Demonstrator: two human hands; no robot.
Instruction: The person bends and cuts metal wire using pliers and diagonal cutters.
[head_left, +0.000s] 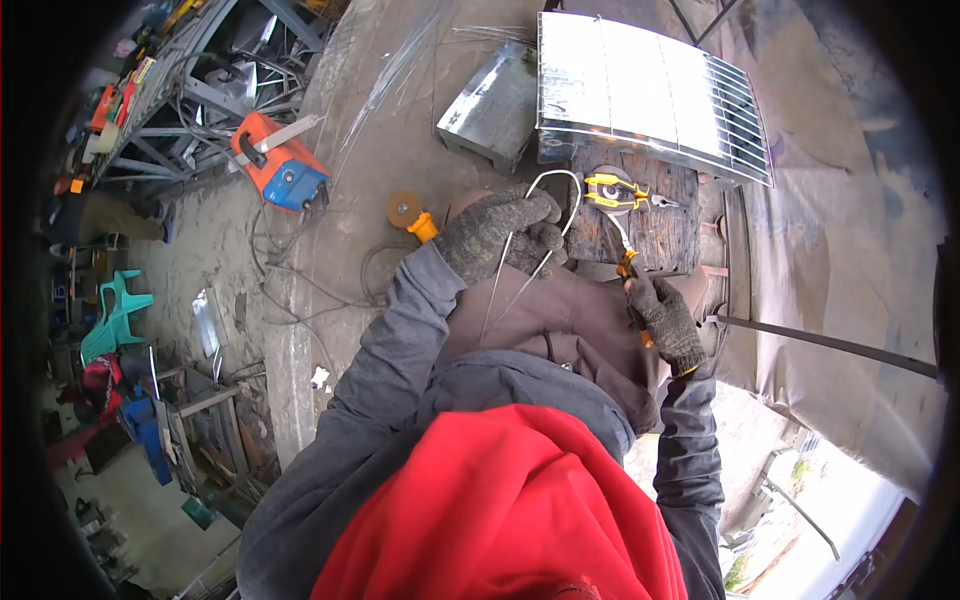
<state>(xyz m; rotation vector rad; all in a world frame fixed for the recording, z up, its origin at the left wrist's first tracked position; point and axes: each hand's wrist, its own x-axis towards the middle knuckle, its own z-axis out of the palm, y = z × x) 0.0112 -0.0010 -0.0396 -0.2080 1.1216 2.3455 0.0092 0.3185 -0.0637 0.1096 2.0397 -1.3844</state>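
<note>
A bent metal wire [548, 176], curved into a hook shape at its top, is gripped by my gloved left hand [503, 237], whose fingers are closed round it. Its two long ends hang down over my lap. My gloved right hand [663, 318] is wrapped round a tool with orange handles [627, 268], whose head points up towards the wooden block [655, 225]. On that block lie yellow-and-black pliers [615, 193] with their jaws to the right, beside a round object partly hidden under them.
A wire rack with a white sheet [640, 85] stands beyond the block, next to a metal box [492, 108]. An orange-and-blue machine [280, 165], cables and a yellow grinder [422, 222] are on the left. A metal bar [830, 345] extends right. Green chair [118, 315] at far left.
</note>
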